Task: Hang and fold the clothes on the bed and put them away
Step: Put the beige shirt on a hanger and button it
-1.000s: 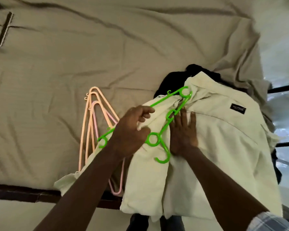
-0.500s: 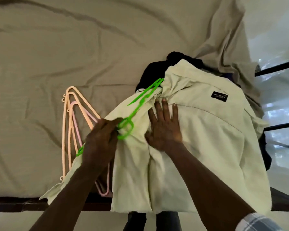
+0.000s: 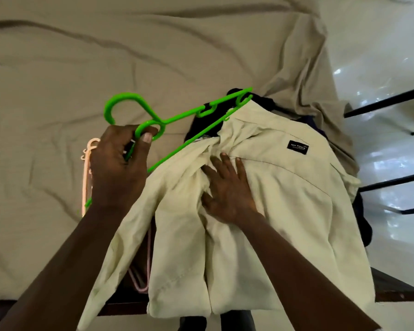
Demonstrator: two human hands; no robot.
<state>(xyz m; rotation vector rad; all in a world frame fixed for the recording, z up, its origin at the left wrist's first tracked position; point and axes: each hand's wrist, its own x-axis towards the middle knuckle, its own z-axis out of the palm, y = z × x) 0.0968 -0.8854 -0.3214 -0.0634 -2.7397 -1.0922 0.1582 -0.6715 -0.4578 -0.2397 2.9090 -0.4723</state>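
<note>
Beige-sheeted bed point(image 3: 81, 56), glossy white floor point(image 3: 380, 44), black metal rails point(image 3: 387, 101)

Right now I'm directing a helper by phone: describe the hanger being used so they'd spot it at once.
A pale cream shirt lies spread near the front edge of the beige bedsheet. The green hanger is at its collar end, gripped below the hook by the left hand. Its bright green sets it apart from the pale peach and pink hangers lying beside the shirt.

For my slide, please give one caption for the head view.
Left hand holds a green hanger at the collar of a cream shirt that the right hand presses on the bed.
</note>
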